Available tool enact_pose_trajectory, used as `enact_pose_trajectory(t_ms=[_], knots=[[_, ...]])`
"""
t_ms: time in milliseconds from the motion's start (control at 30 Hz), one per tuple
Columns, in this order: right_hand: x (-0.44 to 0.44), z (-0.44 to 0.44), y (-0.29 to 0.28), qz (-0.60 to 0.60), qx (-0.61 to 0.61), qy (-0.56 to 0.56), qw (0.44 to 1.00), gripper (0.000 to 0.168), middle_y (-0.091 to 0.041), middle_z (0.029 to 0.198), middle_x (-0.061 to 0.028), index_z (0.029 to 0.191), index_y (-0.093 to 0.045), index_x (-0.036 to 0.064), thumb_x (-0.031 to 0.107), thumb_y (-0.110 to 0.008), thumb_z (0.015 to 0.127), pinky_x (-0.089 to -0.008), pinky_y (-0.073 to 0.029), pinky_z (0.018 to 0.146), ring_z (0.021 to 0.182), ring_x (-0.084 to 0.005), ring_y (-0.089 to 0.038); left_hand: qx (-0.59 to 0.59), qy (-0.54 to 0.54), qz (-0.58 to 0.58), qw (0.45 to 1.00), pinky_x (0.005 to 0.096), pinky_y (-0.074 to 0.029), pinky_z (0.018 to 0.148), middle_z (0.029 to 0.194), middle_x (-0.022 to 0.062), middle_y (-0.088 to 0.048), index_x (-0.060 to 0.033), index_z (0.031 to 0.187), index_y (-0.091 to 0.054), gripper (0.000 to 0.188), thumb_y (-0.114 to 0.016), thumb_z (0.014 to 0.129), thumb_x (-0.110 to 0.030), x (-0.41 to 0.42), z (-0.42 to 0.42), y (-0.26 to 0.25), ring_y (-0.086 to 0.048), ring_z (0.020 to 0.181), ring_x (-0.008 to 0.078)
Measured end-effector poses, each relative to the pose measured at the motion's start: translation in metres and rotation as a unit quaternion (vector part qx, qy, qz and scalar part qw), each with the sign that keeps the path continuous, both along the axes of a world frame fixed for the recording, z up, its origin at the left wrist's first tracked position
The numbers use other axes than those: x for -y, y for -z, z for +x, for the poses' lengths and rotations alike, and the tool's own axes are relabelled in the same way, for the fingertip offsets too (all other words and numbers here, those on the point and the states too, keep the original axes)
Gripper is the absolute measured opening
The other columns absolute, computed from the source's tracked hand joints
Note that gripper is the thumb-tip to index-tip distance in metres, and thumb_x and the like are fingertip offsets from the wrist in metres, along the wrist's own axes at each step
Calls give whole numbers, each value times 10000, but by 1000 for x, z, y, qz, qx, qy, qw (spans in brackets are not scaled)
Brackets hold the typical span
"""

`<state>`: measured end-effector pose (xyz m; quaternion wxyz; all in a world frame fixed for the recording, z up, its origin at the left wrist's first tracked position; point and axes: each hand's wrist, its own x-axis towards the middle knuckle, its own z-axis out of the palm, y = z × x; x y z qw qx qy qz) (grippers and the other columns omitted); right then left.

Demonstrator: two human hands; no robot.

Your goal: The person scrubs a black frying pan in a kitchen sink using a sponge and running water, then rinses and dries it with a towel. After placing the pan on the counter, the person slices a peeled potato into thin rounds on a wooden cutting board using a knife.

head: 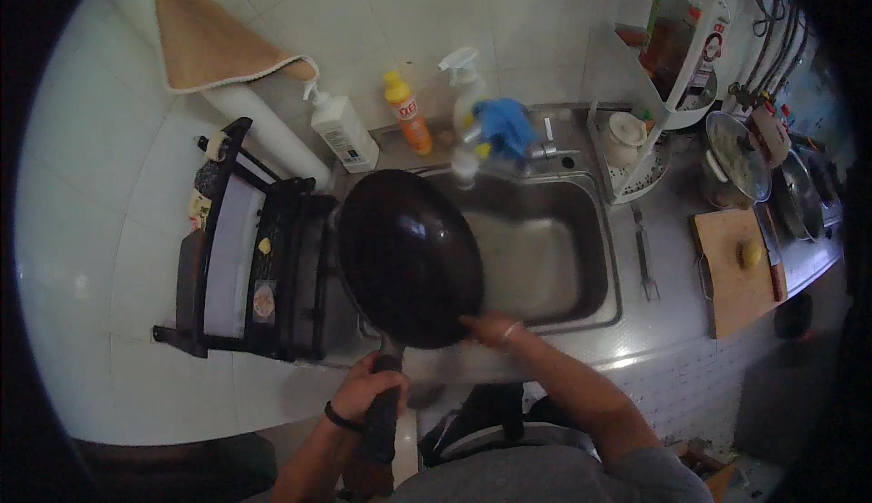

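Note:
A large dark frying pan (412,257) is held tilted over the left part of the steel sink (545,251). My left hand (371,390) is wrapped around its black handle (381,428), with a dark band on the wrist. At the pan's lower right rim is my right hand (492,331), its fingers on the edge; the part behind the rim is hidden. The pan covers the left side of the basin. Behind the basin is the faucet (545,150), beside a blue cloth or glove (505,128) on a spray bottle (464,94).
A black rack (289,271) stands left of the sink. Behind are a white pump bottle (346,133) and an orange bottle (410,114). To the right lie a long-handled fork (644,251) and a cutting board (729,285) bearing a potato-like item (750,253) and a knife (773,251).

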<state>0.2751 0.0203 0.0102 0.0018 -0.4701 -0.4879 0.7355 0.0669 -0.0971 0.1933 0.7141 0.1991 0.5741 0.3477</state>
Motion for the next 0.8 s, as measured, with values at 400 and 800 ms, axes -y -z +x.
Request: enact_pose_trajectory(t_ms=[400, 800], knots=[[46, -30, -4, -54, -118, 77, 988, 289, -599, 649, -63, 849, -644, 37, 318, -696, 808, -266, -346, 426, 473, -100, -411, -165, -26, 54, 984, 310, -484, 484, 723, 78, -571, -14, 1079, -440, 407, -665, 743, -68, 62, 75, -37, -574, 548, 174], [77, -3, -21, -99, -219, 180, 954, 230, -574, 672, -52, 805, -555, 66, 245, -699, 817, -227, -254, 364, 434, -68, -364, -154, -12, 139, 978, 337, -517, 495, 808, 100, -578, -32, 1158, -391, 470, -624, 751, -10, 130, 101, -65, -605, 559, 205]])
